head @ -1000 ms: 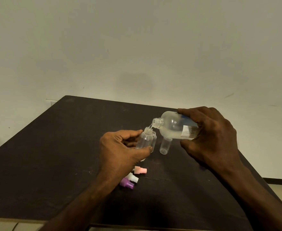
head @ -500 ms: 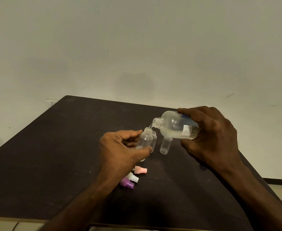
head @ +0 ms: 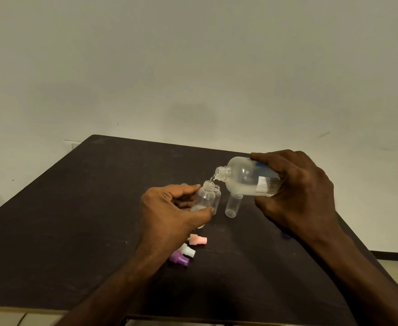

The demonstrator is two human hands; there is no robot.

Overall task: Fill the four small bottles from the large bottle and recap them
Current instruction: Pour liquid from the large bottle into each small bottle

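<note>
A: Above the desk (head: 76,231), how is the pour controlled?

B: The large bottle (head: 245,180), gripped by the right hand (head: 299,196), is tipped gently, neck pointing left and slightly down, long axis near horizontal. The small bottle (head: 204,198), pinched in the left hand (head: 169,215), is kept under the stream, mouth up, slightly tilted.

Dark brown matte rectangular tabletop (head: 59,231) set against pale wall, far-left corner in view. Standing on it right of centre: small clear uncapped plastic bottle (head: 232,205), upright. Second clear small bottle (head: 217,196) just to its left, partly hidden. Rim of another clear bottle (head: 184,184) barely visible further left. Lying near front: pink plastic cap (head: 198,240), white plastic cap (head: 187,250), purple plastic cap (head: 179,259), clustered closely, white one between the others.
</note>
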